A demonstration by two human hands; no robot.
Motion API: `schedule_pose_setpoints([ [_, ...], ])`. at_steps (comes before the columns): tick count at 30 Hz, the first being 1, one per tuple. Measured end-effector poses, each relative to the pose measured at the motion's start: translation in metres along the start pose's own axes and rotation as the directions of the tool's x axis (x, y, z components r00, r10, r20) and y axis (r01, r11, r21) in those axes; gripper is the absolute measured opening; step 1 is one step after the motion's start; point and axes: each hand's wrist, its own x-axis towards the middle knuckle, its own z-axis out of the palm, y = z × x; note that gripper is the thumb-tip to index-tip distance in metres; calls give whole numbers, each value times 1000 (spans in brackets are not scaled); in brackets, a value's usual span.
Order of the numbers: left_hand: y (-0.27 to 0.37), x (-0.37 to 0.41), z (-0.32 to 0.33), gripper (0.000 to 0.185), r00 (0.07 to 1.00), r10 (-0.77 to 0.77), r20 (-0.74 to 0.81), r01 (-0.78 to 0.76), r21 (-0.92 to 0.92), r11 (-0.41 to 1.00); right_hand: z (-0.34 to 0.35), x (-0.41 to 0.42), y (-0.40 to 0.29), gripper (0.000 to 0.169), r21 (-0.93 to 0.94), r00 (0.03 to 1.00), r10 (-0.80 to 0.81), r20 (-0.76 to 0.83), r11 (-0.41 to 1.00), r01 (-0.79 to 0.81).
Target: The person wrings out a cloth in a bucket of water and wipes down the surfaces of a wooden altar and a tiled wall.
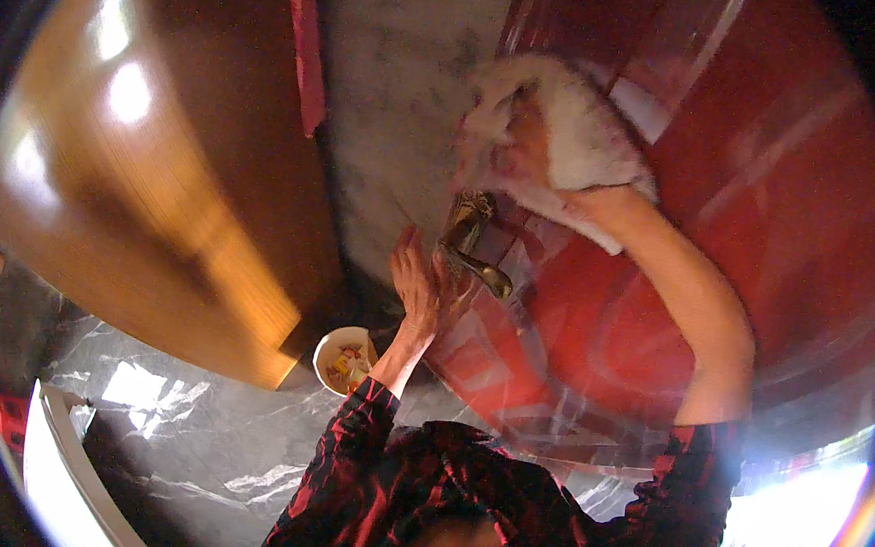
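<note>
A white cloth (592, 136) is bunched in my right hand (528, 147), against the upper part of a glossy red door-like panel (771, 219); the cloth partly hides the fingers, and the area is blurred. Below the cloth, a brass-coloured lever handle on a patterned plate (470, 234) is fixed near the panel's left edge. My left hand (414, 283) is just left of the handle, with its fingers stretched out and nothing held. It seems to rest on the panel's edge, where a reflection of it shows.
A white bucket (319, 364) with litter inside stands on the grey marble-patterned floor (194, 439), beside my left forearm. A brown wooden panel (186, 205) rises on the left. Between the two panels is a grey surface (395, 105). A white-edged object (68, 469) is at lower left.
</note>
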Motion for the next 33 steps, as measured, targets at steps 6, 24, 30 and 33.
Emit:
schedule_pose_setpoints([
  [6, 12, 9, -2, 39, 998, 33, -57, -39, -98, 994, -57, 9, -8, 44, -173, 832, 552, -57, 815, -553],
  [24, -26, -23, 28, 31, 999, 40, 32, -39, -20, 999, 97, -71, -174, 42, 892, 953, 228, 197, 361, -271],
  [30, -52, -13, 38, 29, 997, 66, 50, -69, 57, 996, 158, -71, -182, 31, 937, 921, 191, 341, 15, -350],
  [33, -27, -7, 47, 30, 992, 118, 51, -117, -16, 993, 82, -68, -112, 36, 930, 963, 198, 184, 282, -236],
])
